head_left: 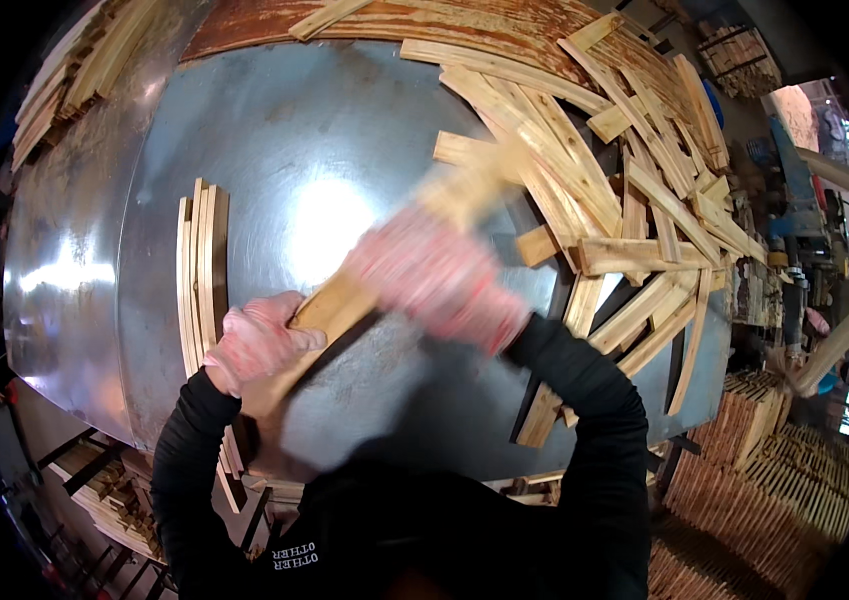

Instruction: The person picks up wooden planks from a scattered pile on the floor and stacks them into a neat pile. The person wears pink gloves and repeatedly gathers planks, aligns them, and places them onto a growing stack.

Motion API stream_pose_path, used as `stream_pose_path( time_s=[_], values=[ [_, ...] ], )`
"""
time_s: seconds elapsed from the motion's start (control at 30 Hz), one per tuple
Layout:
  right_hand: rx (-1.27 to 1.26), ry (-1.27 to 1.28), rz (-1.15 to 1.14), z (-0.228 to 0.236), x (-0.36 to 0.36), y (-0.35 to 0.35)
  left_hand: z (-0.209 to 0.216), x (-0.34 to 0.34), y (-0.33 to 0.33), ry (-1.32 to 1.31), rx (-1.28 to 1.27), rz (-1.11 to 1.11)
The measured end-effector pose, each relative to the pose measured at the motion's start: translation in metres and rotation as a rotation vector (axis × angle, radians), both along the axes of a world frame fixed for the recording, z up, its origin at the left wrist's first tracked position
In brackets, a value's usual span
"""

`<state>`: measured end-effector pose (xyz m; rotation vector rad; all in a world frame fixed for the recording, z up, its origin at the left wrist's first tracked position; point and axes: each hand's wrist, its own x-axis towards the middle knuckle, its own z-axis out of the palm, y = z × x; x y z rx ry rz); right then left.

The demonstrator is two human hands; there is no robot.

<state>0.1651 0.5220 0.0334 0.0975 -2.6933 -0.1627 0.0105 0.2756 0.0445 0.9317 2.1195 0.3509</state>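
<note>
Wears a black top (395, 515) with two short rows of small white lettering (295, 555) near the lower edge. Clasps a plank (337, 308) in the left grip (263, 338), gloved in mottled pink and white, with the thumb laid over the wood. Covers the plank's middle with the right grip (435, 270), gloved alike; cannot tell, through the blur, how far closed. Holds the plank slantwise above the bench (275, 130), from lower left up to the right. Looks long, flat and bare, browner at the near end, pale yellow and smeared by blur at the far end. Keeps a few narrow strips (203, 260) side by side on the grey metal, just beyond the left grip. Has a loose, crisscrossed pile (640, 256) of pale wood at the right. Shows, farther off, a worn reddish-brown board (445, 22) and, at upper left, stacked slats (110, 60).
</note>
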Motion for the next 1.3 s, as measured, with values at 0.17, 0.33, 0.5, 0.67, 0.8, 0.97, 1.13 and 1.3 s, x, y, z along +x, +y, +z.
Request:
stream_pose_path(
  time_s=[0.17,0.33,0.5,0.67,0.8,0.97,1.13,1.3],
  values=[
    [0.014,-0.058,-0.826,-0.083,0.067,0.229,-0.058,0.029,0.006,-0.499,0.518,0.768],
    [-0.315,-0.525,-0.856,-0.089,0.067,0.225,-0.109,0.068,0.016,-0.349,0.247,0.862],
    [-0.851,-0.436,-0.248,-0.095,0.069,0.04,-0.171,0.111,0.033,-0.631,0.505,0.875],
    [-0.468,-0.127,-0.32,-0.117,0.042,0.025,-0.178,0.12,0.063,-0.401,0.408,0.723],
    [-0.33,-0.377,-1.099,-0.083,0.046,0.164,-0.12,0.114,0.062,-0.467,0.399,0.847],
    [-0.39,-0.459,-0.996,-0.133,0.074,0.2,-0.077,0.042,-0.055,-0.437,0.595,1.062],
    [-1.464,-0.284,-0.602,-0.13,0.089,0.119,-0.03,-0.081,-0.211,0.637,0.026,0.863],
    [-2.041,-0.138,-0.327,-0.166,0.074,0.007,-0.132,-0.099,-0.339,0.682,-0.371,0.694]
  ],
)
